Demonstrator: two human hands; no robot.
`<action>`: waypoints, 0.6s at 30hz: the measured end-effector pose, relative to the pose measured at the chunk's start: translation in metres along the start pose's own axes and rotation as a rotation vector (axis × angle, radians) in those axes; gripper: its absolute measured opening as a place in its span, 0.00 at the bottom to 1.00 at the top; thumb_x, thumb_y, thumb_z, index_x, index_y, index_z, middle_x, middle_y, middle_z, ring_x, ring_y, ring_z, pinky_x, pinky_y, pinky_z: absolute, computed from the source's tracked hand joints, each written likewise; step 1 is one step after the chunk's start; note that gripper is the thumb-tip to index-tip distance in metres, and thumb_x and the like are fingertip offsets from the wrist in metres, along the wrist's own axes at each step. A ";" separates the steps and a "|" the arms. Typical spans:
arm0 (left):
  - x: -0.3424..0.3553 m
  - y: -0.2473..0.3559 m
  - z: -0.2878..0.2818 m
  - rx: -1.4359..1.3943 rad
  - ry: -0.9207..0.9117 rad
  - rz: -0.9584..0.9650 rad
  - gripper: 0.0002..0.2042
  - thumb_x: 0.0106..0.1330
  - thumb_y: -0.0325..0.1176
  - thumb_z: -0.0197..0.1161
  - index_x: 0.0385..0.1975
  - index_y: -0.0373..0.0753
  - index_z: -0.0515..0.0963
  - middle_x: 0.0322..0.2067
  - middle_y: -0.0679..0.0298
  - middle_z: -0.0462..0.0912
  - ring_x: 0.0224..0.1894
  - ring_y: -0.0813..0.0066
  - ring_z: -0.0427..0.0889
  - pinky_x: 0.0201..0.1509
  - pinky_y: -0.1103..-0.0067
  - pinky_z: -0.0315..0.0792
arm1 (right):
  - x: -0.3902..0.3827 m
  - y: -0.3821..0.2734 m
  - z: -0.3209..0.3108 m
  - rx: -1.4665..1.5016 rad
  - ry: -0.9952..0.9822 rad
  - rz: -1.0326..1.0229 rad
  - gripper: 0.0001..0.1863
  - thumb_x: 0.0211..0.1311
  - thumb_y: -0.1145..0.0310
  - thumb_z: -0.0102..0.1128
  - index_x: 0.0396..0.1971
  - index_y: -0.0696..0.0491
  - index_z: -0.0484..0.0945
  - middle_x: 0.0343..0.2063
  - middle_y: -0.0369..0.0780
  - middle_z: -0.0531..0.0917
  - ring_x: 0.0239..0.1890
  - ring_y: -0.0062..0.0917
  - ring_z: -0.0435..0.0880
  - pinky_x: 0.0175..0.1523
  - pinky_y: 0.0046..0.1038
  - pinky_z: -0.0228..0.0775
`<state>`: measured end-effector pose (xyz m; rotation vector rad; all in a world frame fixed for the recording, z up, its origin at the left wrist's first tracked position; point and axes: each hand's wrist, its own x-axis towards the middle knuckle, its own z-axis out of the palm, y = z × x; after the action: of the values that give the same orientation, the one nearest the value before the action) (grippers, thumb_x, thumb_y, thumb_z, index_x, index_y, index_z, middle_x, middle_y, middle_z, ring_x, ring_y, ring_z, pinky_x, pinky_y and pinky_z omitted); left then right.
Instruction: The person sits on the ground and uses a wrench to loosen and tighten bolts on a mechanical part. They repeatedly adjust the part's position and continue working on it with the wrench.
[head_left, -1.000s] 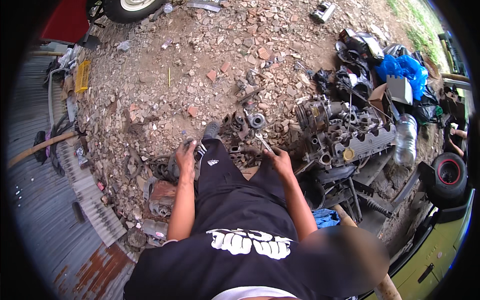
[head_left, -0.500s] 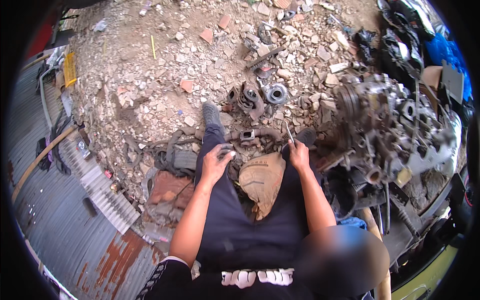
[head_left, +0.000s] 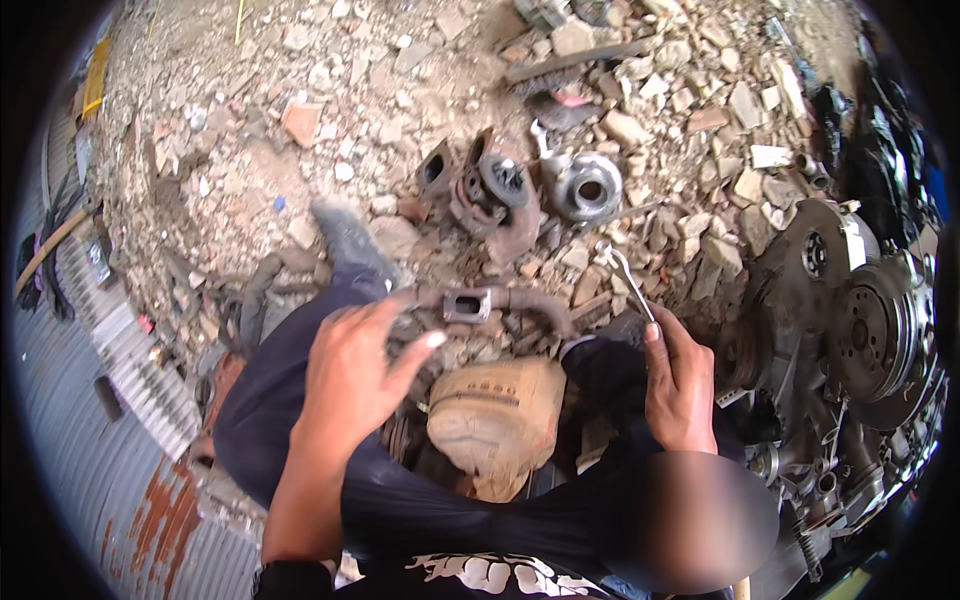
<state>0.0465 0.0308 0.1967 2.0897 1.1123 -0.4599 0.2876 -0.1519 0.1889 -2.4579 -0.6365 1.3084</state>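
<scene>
My right hand is closed around a metal wrench, its head pointing up and away over the rubble. On the left, my left hand reaches forward, fingers stretched and thumb apart, with nothing seen in it. Its fingertips are by the left end of a rusty exhaust manifold with a rectangular flange; whether they touch it I cannot tell. Beyond the manifold lie a rusty turbocharger part with a finned wheel and a silvery round turbo housing. Between my legs sits a crumpled brown cardboard piece.
Broken stone and tile rubble covers the ground ahead. At the right stands a large dismantled engine with pulleys. Corrugated metal sheeting lies at the left. A long dark bar rests on the far rubble.
The view has moved in closer and shifted. My left hand has stretched forward toward the manifold's left end, its thumb now apart from the fingers. The wrench stays in my right hand.
</scene>
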 end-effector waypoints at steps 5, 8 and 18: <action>-0.022 -0.009 -0.002 -0.211 0.299 -0.157 0.14 0.68 0.40 0.63 0.36 0.31 0.79 0.33 0.48 0.83 0.38 0.46 0.82 0.44 0.64 0.73 | -0.003 -0.002 0.011 0.053 0.020 -0.102 0.16 0.73 0.66 0.53 0.52 0.59 0.79 0.16 0.48 0.75 0.19 0.37 0.78 0.32 0.34 0.68; -0.053 -0.015 -0.002 -0.123 0.353 -0.065 0.16 0.69 0.41 0.62 0.37 0.31 0.79 0.35 0.48 0.83 0.39 0.46 0.82 0.45 0.62 0.74 | -0.013 0.005 0.017 0.009 0.122 -0.226 0.16 0.72 0.66 0.53 0.53 0.58 0.79 0.18 0.51 0.78 0.22 0.43 0.80 0.34 0.37 0.71; -0.125 -0.060 0.013 -0.053 0.111 0.098 0.23 0.68 0.42 0.63 0.53 0.29 0.77 0.49 0.41 0.81 0.54 0.47 0.80 0.60 0.63 0.72 | -0.101 -0.042 0.047 -0.140 0.202 -0.750 0.17 0.71 0.68 0.52 0.54 0.56 0.79 0.27 0.55 0.82 0.33 0.48 0.84 0.41 0.41 0.74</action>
<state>-0.0729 -0.0275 0.2369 2.1336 1.0672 -0.2681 0.1883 -0.1646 0.2532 -2.0576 -1.4401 0.7250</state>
